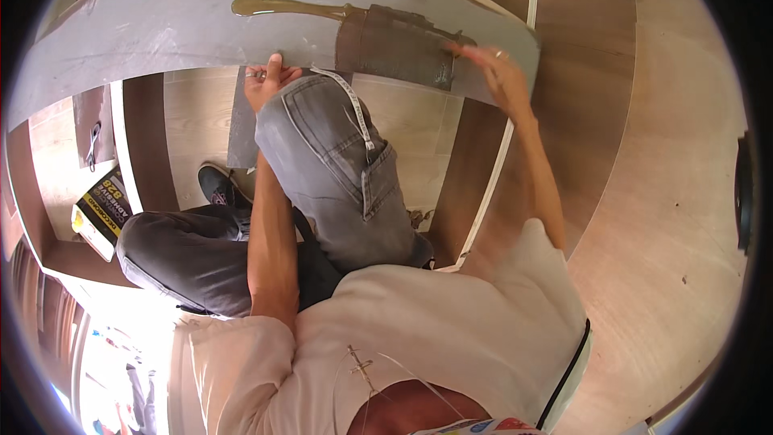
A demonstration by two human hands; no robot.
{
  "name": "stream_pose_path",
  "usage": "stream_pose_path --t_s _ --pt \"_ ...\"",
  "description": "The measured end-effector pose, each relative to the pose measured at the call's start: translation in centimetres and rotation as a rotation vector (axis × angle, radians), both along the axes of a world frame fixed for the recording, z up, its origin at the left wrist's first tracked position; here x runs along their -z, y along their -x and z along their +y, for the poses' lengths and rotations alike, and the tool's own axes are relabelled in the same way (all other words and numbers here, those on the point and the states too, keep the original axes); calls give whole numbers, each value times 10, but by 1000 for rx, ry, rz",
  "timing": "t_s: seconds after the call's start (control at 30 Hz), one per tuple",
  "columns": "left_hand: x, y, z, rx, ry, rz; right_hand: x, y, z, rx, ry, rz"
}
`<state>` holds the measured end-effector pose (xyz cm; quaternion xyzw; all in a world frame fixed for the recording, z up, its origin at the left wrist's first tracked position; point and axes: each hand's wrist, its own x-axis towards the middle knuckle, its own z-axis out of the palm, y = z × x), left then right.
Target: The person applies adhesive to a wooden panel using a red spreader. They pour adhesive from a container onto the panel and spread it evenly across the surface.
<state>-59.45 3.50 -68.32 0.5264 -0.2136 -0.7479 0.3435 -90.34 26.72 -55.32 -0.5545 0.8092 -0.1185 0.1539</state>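
A long grey board lies across the cabinet frame before me. Amber glue runs along its face in a thick streak. To the right of the streak, a wet brown patch of spread glue reaches towards the near edge. My left hand grips that near edge, thumb on top, beside my raised knee. My right hand is blurred at the right end of the patch, fingertips low over the board. Whether a spreader is in its fingers cannot be made out.
Brown uprights with pale edges divide the frame. A black and yellow box of Decobond contact adhesive stands at the left. Near it, scissors lie on a dark offcut. Another grey sheet is below my left hand. A wood panel extends rightward.
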Motion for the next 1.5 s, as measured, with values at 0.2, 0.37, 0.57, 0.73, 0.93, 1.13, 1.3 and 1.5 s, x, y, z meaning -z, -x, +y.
stream_pose_path --t_s 0.2,0.37,0.57,0.73,0.93,1.13,1.3,1.5 --pt "-3 3 0 -7 39 -44 33 23 -7 71 98 107" --pt "-3 7 4 -108 0 -61 31 -22 25 7 99 132" --pt "-39 5 5 65 -25 -54 -37 -50 62 66 -225 -188" --pt "-9 -7 8 115 54 -62 -61 6 32 276 36 -113" --pt "-43 -2 7 74 -97 98 -11 40 51 35 -77 126" --pt "-47 -2 10 -18 -150 224 -4 65 30 187 20 111" --pt "-23 -4 6 80 -69 87 29 63 50 161 24 136" --pt "-35 1 0 -167 -55 78 24 27 60 101 32 121"
